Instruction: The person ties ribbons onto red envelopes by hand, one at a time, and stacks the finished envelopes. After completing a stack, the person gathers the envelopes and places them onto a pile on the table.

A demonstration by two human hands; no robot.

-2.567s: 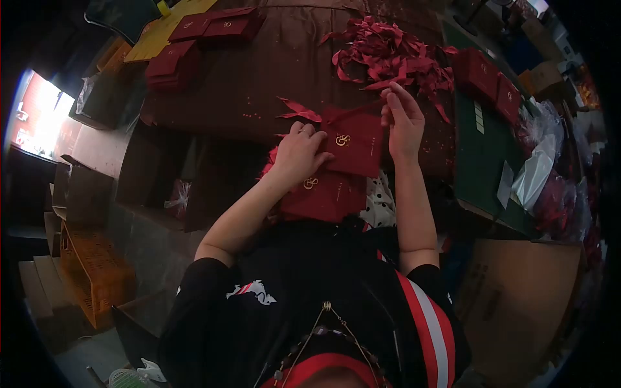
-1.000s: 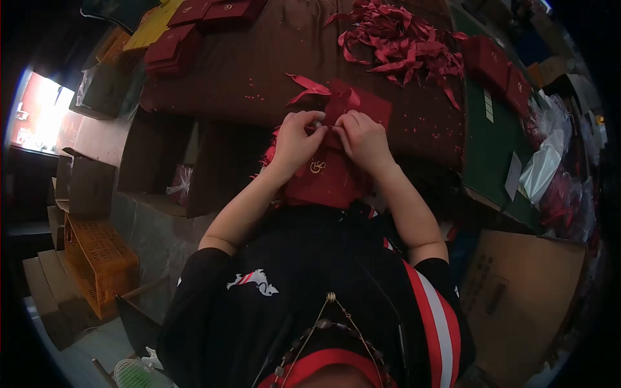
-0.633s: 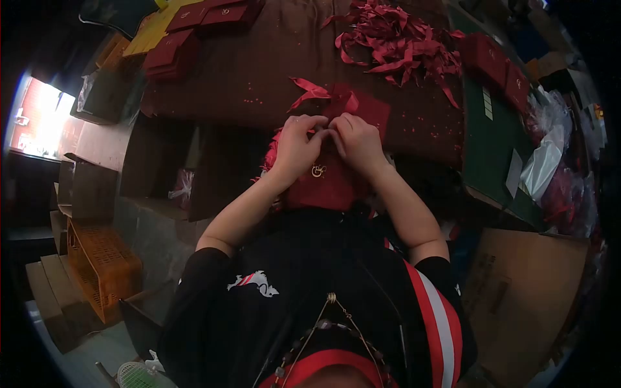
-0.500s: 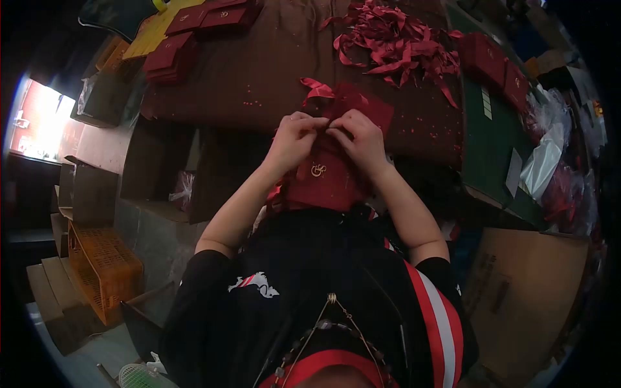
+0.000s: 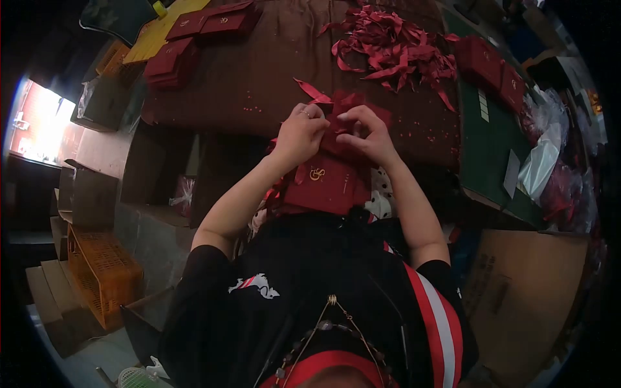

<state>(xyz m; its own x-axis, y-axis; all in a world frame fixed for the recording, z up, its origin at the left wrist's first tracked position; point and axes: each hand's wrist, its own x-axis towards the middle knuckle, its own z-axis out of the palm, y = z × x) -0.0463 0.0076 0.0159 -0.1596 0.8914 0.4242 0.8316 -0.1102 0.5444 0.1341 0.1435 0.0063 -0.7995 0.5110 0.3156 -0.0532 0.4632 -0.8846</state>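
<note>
A dark red piece with a loose ribbon end lies at the table's near edge, between my two hands. My left hand is closed, its fingertips pinching red ribbon there; the exact hold is partly hidden. Close by on the right, my right hand has its thumb and forefinger apart over the same piece. Below both hands, at my lap, rests a dark red flat packet with a gold emblem. More red layers show beneath it.
A heap of red ribbons covers the far right of the brown-clothed table. Red packets are stacked at the far left, others at right. An orange crate and a cardboard box flank me.
My right thumb and forefinger have spread apart and moved off my left fingertips. My left hand has turned and closed more. The lower packet shows more fully, slightly tilted.
</note>
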